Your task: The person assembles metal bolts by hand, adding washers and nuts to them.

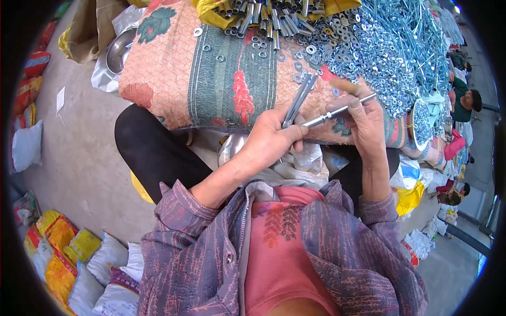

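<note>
Concrete floor point(84, 142) at far left, filled sacks point(110, 258) lying along it. Next, a metal bowl point(117, 55) beside the padded surface point(168, 68), covered in patterned cloth. Centre: left grip point(270, 132) closed around a bundle of grey rods point(299, 100), thumb also against the lower end of a silver bolt point(331, 114). Bolt position: between my hands, above the surface's near edge, slanting up to the right. Beyond it, metal tubes point(258, 18) on yellow sheeting, then loose washers point(342, 39). Right grip point(370, 124) clamped on the bolt's upper part; one finger blurred. Farther right, heaped long screws point(414, 39) and a basin point(420, 126) of small parts.
</note>
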Demonstrator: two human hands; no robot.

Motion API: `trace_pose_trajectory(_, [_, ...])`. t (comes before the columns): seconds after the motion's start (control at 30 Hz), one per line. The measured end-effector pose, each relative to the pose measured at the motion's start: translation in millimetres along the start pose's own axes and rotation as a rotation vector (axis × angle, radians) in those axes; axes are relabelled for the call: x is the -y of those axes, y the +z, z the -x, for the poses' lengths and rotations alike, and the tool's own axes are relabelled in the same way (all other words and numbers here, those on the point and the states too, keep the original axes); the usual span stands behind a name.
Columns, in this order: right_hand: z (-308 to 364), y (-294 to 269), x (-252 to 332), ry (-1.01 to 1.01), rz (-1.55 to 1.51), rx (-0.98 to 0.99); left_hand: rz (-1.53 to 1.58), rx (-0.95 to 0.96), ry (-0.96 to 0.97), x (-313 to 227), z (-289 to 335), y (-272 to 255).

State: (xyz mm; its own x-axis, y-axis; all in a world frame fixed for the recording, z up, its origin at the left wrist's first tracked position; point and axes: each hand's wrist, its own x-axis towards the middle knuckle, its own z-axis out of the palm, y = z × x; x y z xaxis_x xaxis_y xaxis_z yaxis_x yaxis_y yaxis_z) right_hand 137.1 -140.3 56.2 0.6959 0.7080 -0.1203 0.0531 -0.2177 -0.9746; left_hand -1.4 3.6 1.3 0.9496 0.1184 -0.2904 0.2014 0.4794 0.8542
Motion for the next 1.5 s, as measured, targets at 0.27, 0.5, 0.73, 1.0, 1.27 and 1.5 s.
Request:
trace_pose_trajectory(0.27, [4, -8, -10, 0.025, -0.164, 0.031, 0.025, 0.025, -0.029, 0, 0, -1])
trace_pose_trajectory(0.5, [16, 7, -16, 0.184, -0.183, 0.096, -0.066, 0.012, 0.037, 2, -3, 3])
trace_pose_trajectory(0.73, [25, 46, -22, 0.187, -0.335, -0.228, -0.743, -0.242, 0.656, 11, -2, -4])
trace_pose_trajectory(1.0, [54, 25, -17, 0.136, 0.073, 0.083, 0.699, 0.217, -0.202, -18, 3, -16])
trace_pose_trajectory(1.27, [-3, -28, -30, -0.255, 0.755, -0.295, 0.672, 0.271, -0.333, -17, 8, -6])
trace_pose_trajectory(1.5, [-20, -36, -40, -0.329, 1.079, -0.299, 0.440, 0.173, -0.289, -23, 9, -5])
